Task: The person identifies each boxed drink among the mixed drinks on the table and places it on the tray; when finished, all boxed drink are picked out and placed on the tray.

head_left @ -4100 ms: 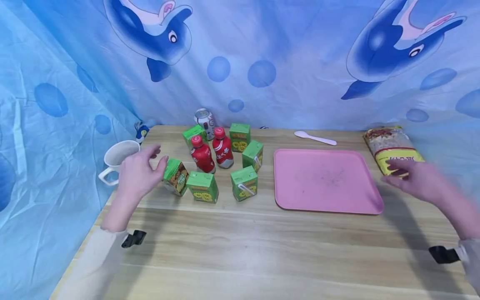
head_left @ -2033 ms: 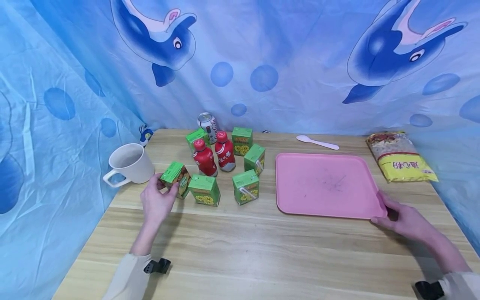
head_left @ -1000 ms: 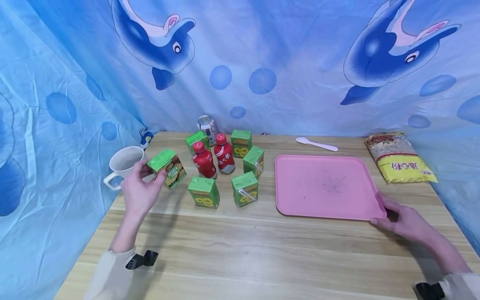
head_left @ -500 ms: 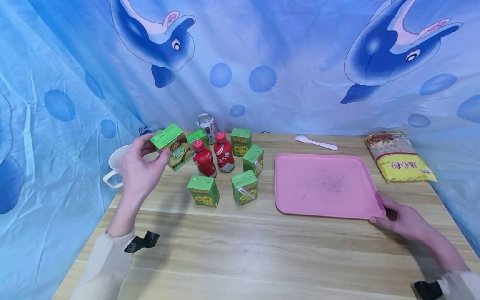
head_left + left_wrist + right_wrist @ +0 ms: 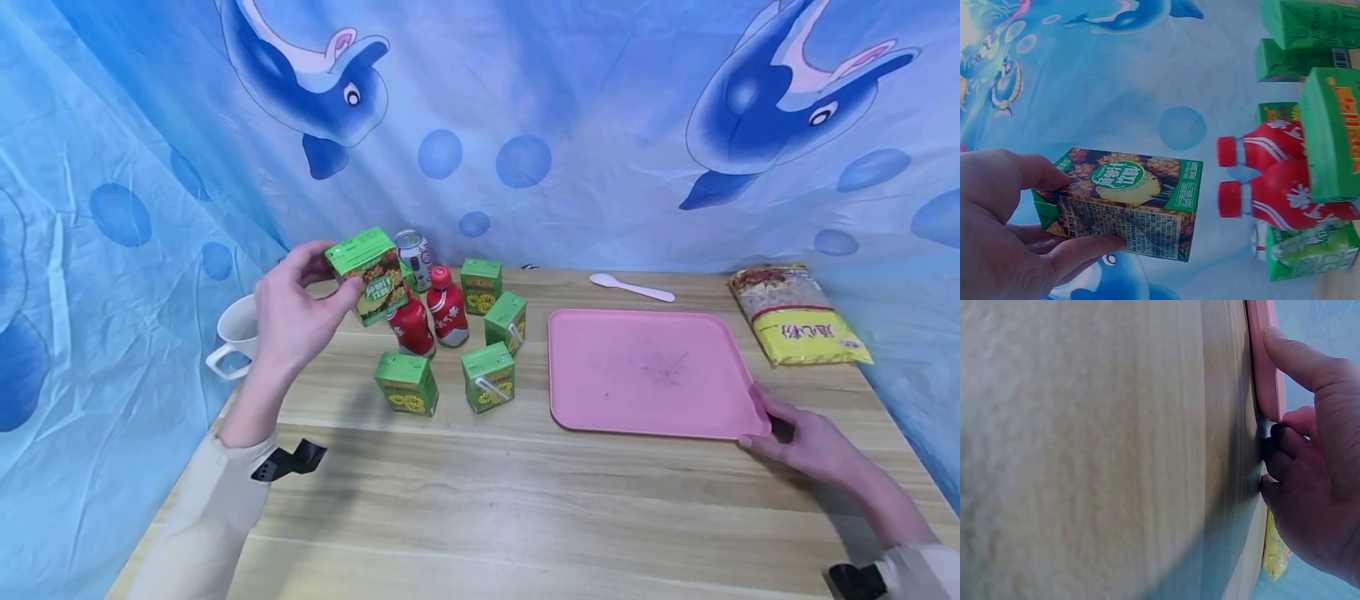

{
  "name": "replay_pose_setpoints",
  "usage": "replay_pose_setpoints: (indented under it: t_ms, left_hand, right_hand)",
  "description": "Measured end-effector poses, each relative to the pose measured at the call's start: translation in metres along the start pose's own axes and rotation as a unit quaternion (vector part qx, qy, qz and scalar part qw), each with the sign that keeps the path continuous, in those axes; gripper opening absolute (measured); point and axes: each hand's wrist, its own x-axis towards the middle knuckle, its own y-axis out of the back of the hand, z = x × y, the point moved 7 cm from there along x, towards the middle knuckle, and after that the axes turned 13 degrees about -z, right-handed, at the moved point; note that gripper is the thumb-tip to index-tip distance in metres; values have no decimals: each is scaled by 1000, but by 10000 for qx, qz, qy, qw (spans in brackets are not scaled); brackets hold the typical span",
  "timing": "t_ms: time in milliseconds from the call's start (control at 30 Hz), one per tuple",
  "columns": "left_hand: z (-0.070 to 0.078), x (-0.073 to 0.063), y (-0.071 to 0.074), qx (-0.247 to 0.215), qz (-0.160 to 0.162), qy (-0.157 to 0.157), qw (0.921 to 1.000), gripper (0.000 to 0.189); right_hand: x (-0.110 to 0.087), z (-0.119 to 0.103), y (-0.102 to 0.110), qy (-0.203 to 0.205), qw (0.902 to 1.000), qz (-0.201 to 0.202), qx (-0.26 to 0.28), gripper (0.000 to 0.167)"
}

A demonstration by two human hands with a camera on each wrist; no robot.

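Note:
My left hand (image 5: 296,312) pinches a green juice box (image 5: 375,283) with brown fruit pictures, holding it up above the table at the left. In the left wrist view the thumb and fingers grip one end of this juice box (image 5: 1125,194). From the head view it partly covers a red bottle (image 5: 414,332) and a green carton behind. At the near right corner of the pink tray (image 5: 600,367), my right hand (image 5: 813,446) grips the rim. The right wrist view has the thumb on the tray's edge (image 5: 1264,375) and the other fingers curled by its corner.
Several green cartons (image 5: 489,379) stand about a second red bottle (image 5: 447,315). Behind them is a silver can (image 5: 414,257). A white mug (image 5: 238,329) sits at the left edge. Beyond the tray lie a white spoon (image 5: 632,287) and a yellow food bag (image 5: 806,325).
My left hand has taken hold of the juice box beside the mug, lifted it, and carried it back and right toward the bottles. My right hand has come from the food bag to the tray corner.

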Motion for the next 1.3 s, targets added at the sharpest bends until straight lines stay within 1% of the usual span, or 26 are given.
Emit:
replay_pose_setpoints:
  t_ms: [100, 233, 400, 467, 633, 767, 867, 967, 1033, 1200, 1300]
  left_hand:
    - [6, 4, 1, -52, -102, 49, 9999, 34]
    - [14, 11, -2, -341, -332, 102, 9988, 37]
    - [19, 21, -12, -670, -651, 153, 9955, 38]
    - [20, 24, -18, -835, -823, 165, 9930, 39]
    - [21, 30, -34, -1331, -1229, 260, 9831, 44]
    - [23, 35, -45, -1713, -1387, 251, 9751, 44]
    - [26, 39, -53, -1872, -1495, 184, 9707, 45]
    - [29, 42, -61, -1949, -1658, 189, 9665, 45]
    - [31, 44, -67, -2070, -1771, 220, 9619, 45]
    - [35, 49, -86, -2492, -2021, 266, 9468, 45]
    - [40, 52, -97, -2618, -2150, 317, 9403, 46]
  right_hand:
    - [0, -1, 2, 27, 10000, 29, -1, 98]
    - [0, -1, 2, 39, 10000, -15, 17, 98]
    - [0, 1, 0, 45, 10000, -29, 41, 97]
    - [0, 0, 0, 79, 10000, -6, 37, 97]
    - [0, 0, 0, 93, 10000, 12, 26, 96]
    - [0, 1, 0, 60, 10000, 3, 19, 97]
    - [0, 1, -1, 26, 10000, -24, 18, 98]
    - [1, 2, -2, 4, 10000, -34, 18, 99]
    - [1, 2, -2, 5, 10000, -28, 20, 98]
    - [1, 1, -2, 45, 10000, -9, 47, 98]
    - [1, 0, -1, 63, 10000, 25, 46, 97]
